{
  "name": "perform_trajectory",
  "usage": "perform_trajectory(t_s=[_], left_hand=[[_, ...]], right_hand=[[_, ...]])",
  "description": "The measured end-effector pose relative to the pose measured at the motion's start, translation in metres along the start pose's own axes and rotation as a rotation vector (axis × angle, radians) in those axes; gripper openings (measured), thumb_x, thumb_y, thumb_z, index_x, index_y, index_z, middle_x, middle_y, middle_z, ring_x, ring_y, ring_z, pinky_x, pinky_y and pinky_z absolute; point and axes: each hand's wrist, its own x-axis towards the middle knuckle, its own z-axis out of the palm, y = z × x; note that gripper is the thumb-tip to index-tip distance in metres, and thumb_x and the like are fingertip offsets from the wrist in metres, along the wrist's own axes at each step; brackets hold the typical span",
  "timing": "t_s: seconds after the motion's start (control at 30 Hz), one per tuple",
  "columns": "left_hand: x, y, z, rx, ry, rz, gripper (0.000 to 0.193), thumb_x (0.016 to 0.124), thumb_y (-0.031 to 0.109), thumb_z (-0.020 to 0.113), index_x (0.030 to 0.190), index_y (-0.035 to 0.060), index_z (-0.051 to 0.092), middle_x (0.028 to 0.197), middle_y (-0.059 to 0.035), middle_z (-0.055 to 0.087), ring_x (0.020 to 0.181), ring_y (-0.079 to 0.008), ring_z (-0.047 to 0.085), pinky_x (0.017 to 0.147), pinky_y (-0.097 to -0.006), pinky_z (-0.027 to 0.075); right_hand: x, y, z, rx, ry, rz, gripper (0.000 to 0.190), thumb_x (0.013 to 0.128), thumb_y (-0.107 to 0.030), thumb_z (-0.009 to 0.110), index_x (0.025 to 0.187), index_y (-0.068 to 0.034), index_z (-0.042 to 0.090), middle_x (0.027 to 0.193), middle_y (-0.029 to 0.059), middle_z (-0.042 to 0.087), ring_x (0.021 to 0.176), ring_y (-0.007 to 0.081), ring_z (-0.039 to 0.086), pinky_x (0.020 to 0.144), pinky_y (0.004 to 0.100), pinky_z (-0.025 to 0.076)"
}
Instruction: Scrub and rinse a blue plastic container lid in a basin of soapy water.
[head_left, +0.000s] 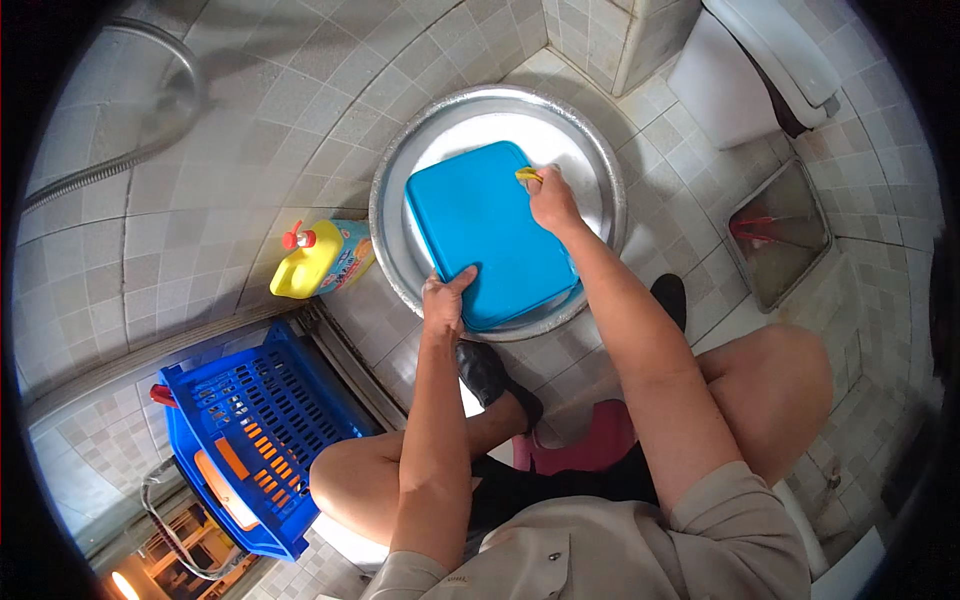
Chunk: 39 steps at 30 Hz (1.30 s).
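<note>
A flat blue plastic lid (487, 232) with rounded corners lies tilted across a large round metal basin (385, 225). White suds (465, 135) show in the basin behind it. My left hand (447, 300) grips the lid's near left edge, thumb on top and fingers hidden underneath. My right hand (553, 201) is at the lid's right edge, closed around a small yellow cloth or sponge (529, 175). Only a bit of the yellow piece sticks out past the fingers.
A yellow detergent jug (322, 259) with a red pump stands against the tiled wall, left of the basin. Nearer on the left is a blue plastic crate (277, 420) with orange things inside. A waste bin (780, 232) is at the right; a shower hose (172, 90) hangs upper left.
</note>
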Motion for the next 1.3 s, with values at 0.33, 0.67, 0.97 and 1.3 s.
perform_trajectory(t_s=[0.33,0.67,0.97,1.3], left_hand=[[0.072,-0.047,-0.019,0.685,0.274,0.069,0.067,0.089,0.046,0.059,0.115,-0.0155,0.053,0.105,-0.0272,0.062,0.097,-0.0345,0.061,0.087,-0.0392,0.047],[0.065,-0.035,-0.002,0.004,-0.095,0.060,0.039,0.089,0.009,0.060,0.125,-0.0013,0.050,0.110,-0.0125,0.062,0.102,-0.0195,0.057,0.088,-0.0320,0.047],[0.031,-0.010,0.004,-0.113,-0.158,0.138,0.055,0.081,-0.007,0.055,0.133,0.0051,0.044,0.115,-0.0078,0.060,0.101,-0.0178,0.058,0.087,-0.0312,0.048],[0.033,0.003,0.011,-0.085,-0.221,0.123,0.055,0.080,-0.008,0.057,0.133,0.0045,0.045,0.116,-0.0085,0.061,0.103,-0.0194,0.060,0.088,-0.0326,0.049]], right_hand=[[0.009,0.026,0.004,-0.064,-0.055,0.063,0.024,0.093,-0.014,0.052,0.108,0.005,0.050,0.106,0.0260,0.058,0.102,0.0384,0.058,0.087,0.0442,0.045],[0.003,0.027,0.034,-0.424,0.099,-0.124,0.024,0.088,-0.008,0.052,0.109,0.002,0.053,0.107,0.0256,0.059,0.104,0.0407,0.056,0.088,0.0477,0.044],[-0.004,-0.038,0.088,-0.238,-0.080,-0.292,0.014,0.084,-0.009,0.054,0.096,-0.003,0.055,0.095,0.0234,0.062,0.086,0.0414,0.061,0.074,0.0524,0.046],[0.007,-0.050,0.073,-0.349,-0.058,-0.311,0.016,0.082,-0.010,0.056,0.095,-0.002,0.061,0.095,0.0196,0.063,0.092,0.0365,0.063,0.079,0.0476,0.049]])
